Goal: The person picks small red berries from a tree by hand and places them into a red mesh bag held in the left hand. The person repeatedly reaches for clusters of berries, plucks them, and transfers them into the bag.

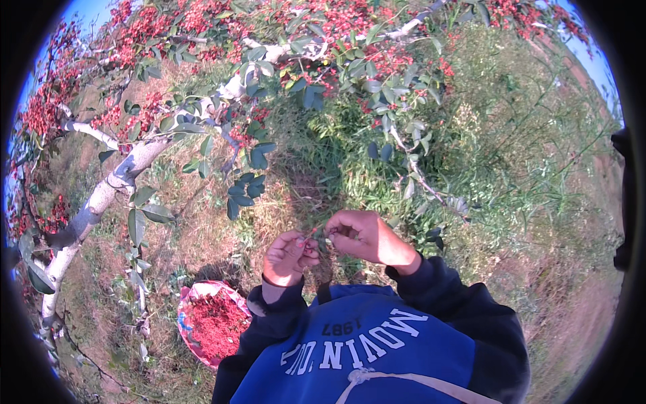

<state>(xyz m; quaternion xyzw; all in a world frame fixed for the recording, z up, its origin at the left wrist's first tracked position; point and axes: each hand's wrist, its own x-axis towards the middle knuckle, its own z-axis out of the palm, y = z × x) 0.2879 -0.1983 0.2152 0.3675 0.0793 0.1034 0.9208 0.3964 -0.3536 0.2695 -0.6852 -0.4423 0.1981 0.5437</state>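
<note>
In front of my chest, my left hand point(290, 257) pinches a few small red berries point(301, 243) between thumb and fingers. My right hand point(366, 240) is just to its right, its thumb and forefinger closed on a small dark-red sprig point(332, 232). A thin bit of stem and green shows between the two hands; whether it joins both grips is too small to tell. Below and left of my left hand, a pink-rimmed container point(202, 287) stands on the ground, holding a heap of red berry clusters point(217, 323) that look like Sichuan pepper.
A pale trunk point(108, 189) leans up from the left, and its branches cross overhead with red clusters point(197, 17). A thin leafy branch point(421, 177) hangs ahead of my right hand. Dry grass point(202, 237) and green weeds point(363, 146) cover the ground.
</note>
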